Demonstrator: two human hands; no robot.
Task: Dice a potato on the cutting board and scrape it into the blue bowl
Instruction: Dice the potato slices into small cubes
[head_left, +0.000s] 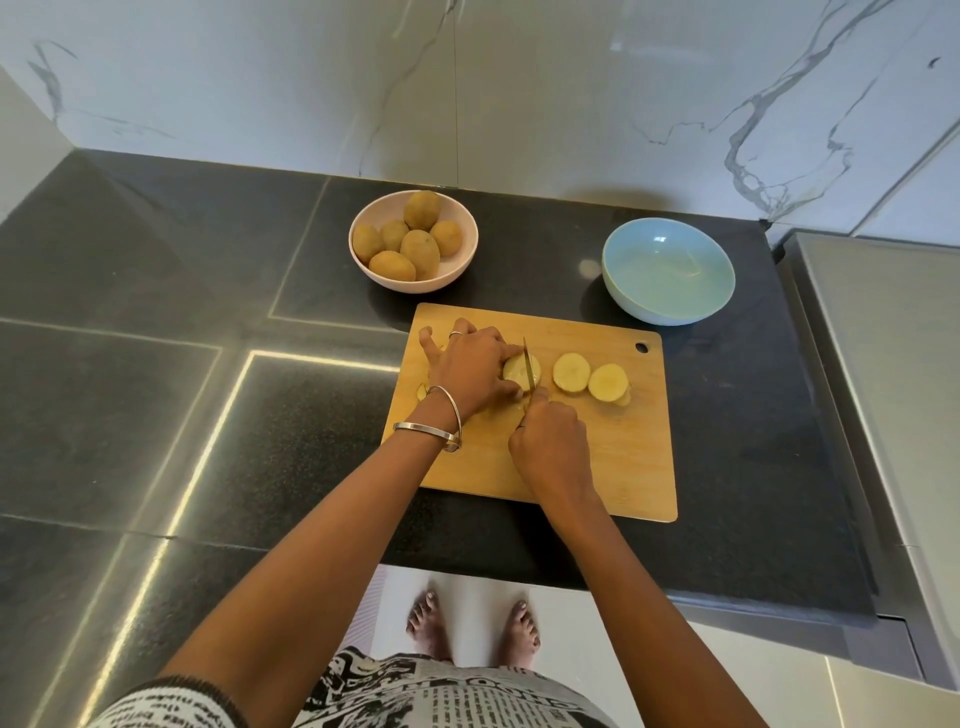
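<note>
A person stands at a dark counter (156, 291) and looks down at a wooden cutting board (623, 467). On the board the left hand (470, 371) holds the potato (517, 370) in place; the fingers are curled over its top and press it down. The right hand (550, 447) is closed around the handle of a knife (529, 371), and the handle itself is hidden inside the fist. The blade stands on its edge across the cut face of the potato, just beside the fingertips of the left hand.

To the right of the blade, 2 round slices (571, 371) lie flat on the board, one overlapping a little with the next. A small piece of potato shows near the left wrist, beside 2 metal bangles (441, 423).

Behind the board, on the right, sits the blue bowl (670, 306), with nothing visible inside. On the left, a pink bowl (363, 260) holds 6 whole potatoes (421, 252). Both bowls stand apart from the board. Below the counter edge, 2 bare feet show on a pale floor.
</note>
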